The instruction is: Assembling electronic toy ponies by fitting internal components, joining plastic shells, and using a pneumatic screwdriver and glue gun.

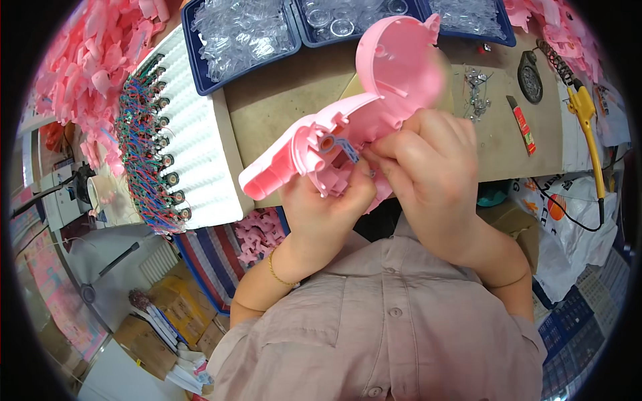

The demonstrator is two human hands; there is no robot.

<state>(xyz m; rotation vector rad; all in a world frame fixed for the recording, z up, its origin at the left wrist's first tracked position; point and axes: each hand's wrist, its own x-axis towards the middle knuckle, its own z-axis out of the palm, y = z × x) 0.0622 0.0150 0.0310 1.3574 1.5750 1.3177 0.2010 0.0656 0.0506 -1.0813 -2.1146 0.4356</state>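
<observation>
A pink plastic toy shell is held up over the near edge of the table, its hollow inside facing me. It has a round cup-shaped end at the far right and a narrow handle-like end toward the left. My left hand is closed around its near side, thumb pressed at the inner edge. Inside sit a small blue-grey part and an orange ring-shaped piece. My right hand is pinched together inside the shell beside the blue-grey part; its fingertips hide whatever lies between them.
Blue trays of clear plastic parts line the far side. On the left lie wired round components on a white ribbed sheet and a pink parts heap. At right are small metal pieces, a red cutter and a yellow soldering iron.
</observation>
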